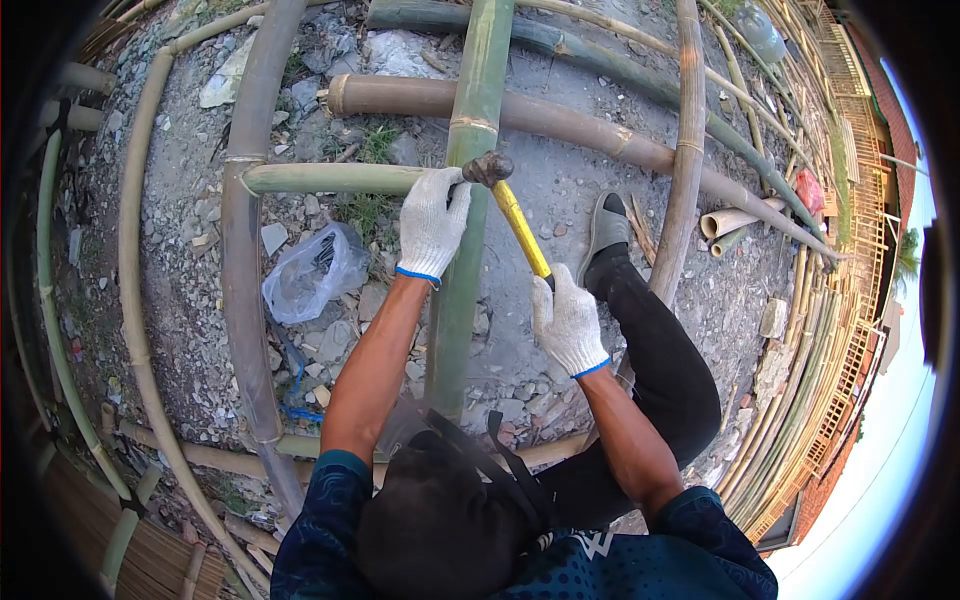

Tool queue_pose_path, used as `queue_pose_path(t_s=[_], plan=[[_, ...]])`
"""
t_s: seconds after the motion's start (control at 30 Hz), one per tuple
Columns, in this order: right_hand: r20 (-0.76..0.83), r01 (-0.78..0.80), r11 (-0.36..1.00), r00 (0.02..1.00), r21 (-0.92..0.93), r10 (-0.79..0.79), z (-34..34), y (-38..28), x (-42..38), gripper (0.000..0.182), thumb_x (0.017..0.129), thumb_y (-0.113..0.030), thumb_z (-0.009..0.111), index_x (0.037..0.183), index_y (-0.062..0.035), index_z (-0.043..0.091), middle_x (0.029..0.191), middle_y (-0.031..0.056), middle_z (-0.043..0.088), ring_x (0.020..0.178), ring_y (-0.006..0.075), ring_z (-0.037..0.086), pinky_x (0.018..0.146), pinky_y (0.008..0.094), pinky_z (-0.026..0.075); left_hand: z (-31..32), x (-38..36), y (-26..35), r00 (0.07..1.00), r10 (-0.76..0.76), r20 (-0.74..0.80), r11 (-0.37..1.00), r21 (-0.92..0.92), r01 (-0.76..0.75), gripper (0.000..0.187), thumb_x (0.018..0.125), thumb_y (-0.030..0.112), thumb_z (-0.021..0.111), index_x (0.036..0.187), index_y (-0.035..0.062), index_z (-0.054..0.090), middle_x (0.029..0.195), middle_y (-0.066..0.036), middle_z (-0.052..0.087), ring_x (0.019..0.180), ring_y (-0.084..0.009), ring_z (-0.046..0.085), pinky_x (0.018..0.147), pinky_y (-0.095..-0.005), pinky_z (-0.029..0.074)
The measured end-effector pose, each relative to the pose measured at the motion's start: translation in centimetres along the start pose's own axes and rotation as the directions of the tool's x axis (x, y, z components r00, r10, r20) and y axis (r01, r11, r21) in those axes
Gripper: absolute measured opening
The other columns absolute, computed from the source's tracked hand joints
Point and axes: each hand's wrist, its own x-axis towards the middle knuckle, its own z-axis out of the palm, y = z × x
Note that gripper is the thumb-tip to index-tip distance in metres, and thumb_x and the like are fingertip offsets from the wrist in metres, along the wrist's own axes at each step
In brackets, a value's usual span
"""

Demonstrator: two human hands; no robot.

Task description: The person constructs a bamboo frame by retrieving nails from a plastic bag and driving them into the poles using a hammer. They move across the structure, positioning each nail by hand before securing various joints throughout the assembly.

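My right hand [570, 325], in a white knit glove with a blue cuff, grips the lower handle of a hammer [518, 228]. Its yellow shaft slants up and left to a dark metal head, which lies over an upright green bamboo pole [474, 100]. My left hand [433, 228], gloved alike, is at the right end of a short green bamboo piece [330, 179]. Its fingers are drawn together beside the hammer head, touching the joint with the thick pole; whatever they pinch is hidden.
A brown bamboo pole [420, 97] crosses above, and another upright bamboo pole [242, 230] stands left. A clear plastic bag [318, 272] lies on the rubble. My foot [609, 225] is between poles at right. Long bamboo stacks [800, 390] line the right side.
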Motion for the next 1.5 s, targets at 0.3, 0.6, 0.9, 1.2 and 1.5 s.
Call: queue_pose_path(t_s=[0.3,0.6,0.9,1.2,1.5], plan=[[-0.011,0.009,0.99,1.0,-0.138,-0.01,1.0,-0.4,0.3,0.023,0.104,-0.026,0.064,0.101,-0.0048,0.055,0.067,0.0222,0.063,0.065,0.0454,0.067,0.057,0.0532,0.051,-0.2,0.3,0.8,0.996,-0.089,0.008,0.995,-0.046,0.089,0.015,0.093,0.012,0.072,0.105,0.0029,0.071,0.097,-0.016,0.071,0.09,-0.0359,0.069,0.083,-0.0454,0.054],[-0.034,0.055,0.99,0.998,-0.131,-0.06,-0.7,-1.5,0.6,0.021,0.103,-0.022,0.065,0.099,-0.0046,0.054,0.067,0.0223,0.063,0.063,0.0453,0.067,0.055,0.0527,0.05,0.1,0.2,0.2,0.993,-0.115,0.015,0.989,-0.087,0.116,0.019,0.093,0.014,0.073,0.108,0.0039,0.072,0.098,-0.015,0.072,0.09,-0.0347,0.07,0.084,-0.0441,0.056],[0.016,0.063,0.972,0.998,-0.225,-0.061,-0.3,-0.9,1.3,0.022,0.103,-0.023,0.066,0.099,-0.0052,0.054,0.065,0.0221,0.061,0.063,0.0458,0.067,0.054,0.0525,0.05,-2.4,-2.9,0.1,0.979,-0.19,-0.072,0.977,-0.117,0.181,0.03,0.097,0.012,0.067,0.126,0.0026,0.068,0.114,-0.017,0.071,0.096,-0.0313,0.073,0.088,-0.0406,0.057],[0.034,0.057,0.98,0.998,-0.189,-0.051,1.0,0.3,1.2,0.025,0.103,-0.025,0.066,0.102,-0.0031,0.055,0.062,0.0238,0.059,0.062,0.0464,0.066,0.054,0.0528,0.05,-7.2,-10.4,0.6,0.946,-0.296,-0.129,0.955,-0.037,0.294,0.029,0.1,0.012,0.065,0.126,0.0018,0.069,0.122,-0.017,0.072,0.114,-0.0345,0.068,0.101,-0.0419,0.052],[0.04,0.072,0.97,0.997,-0.232,-0.065,0.1,-0.3,1.8,0.021,0.103,-0.022,0.066,0.105,-0.0043,0.056,0.065,0.0243,0.06,0.065,0.0475,0.067,0.056,0.0531,0.05,-16.9,-11.1,-4.0,0.833,-0.35,-0.429,0.885,0.141,0.445,0.027,0.102,0.016,0.066,0.123,0.0001,0.071,0.123,-0.016,0.072,0.116,-0.0321,0.068,0.103,-0.0416,0.05]])
